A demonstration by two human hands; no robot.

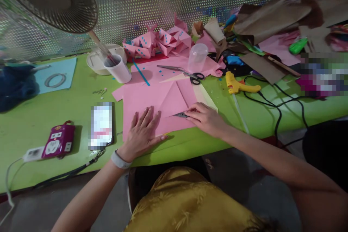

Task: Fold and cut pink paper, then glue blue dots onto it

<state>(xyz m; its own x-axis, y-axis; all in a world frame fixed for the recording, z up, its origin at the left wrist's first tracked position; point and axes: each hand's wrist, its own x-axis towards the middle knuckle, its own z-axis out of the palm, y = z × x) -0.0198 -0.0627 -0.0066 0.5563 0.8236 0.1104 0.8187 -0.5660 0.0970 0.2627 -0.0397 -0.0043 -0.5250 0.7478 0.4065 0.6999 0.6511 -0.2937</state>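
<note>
My left hand point(144, 128) lies flat with spread fingers on a large pink paper sheet point(141, 98), near its front edge. My right hand point(205, 117) is closed around a small dark pointed tool point(180, 115), which looks like a craft knife. Its thin tip points left and rests on or just above the pink paper; I cannot tell which. Just beyond the tip, a pink triangular shape point(174, 99) with a raised or folded right edge shows on the sheet. Pale yellow paper point(208, 98) sticks out from beneath, at the right.
Black-handled scissors point(197, 78) lie behind the sheet, beside a clear plastic cup point(198, 58). Folded pink paper shapes point(165, 41) stand farther back. At right is a yellow glue gun point(239, 85) with cables. Left are a phone point(101, 125), purple power bank point(59, 139), white cup point(118, 69) and fan point(54, 0).
</note>
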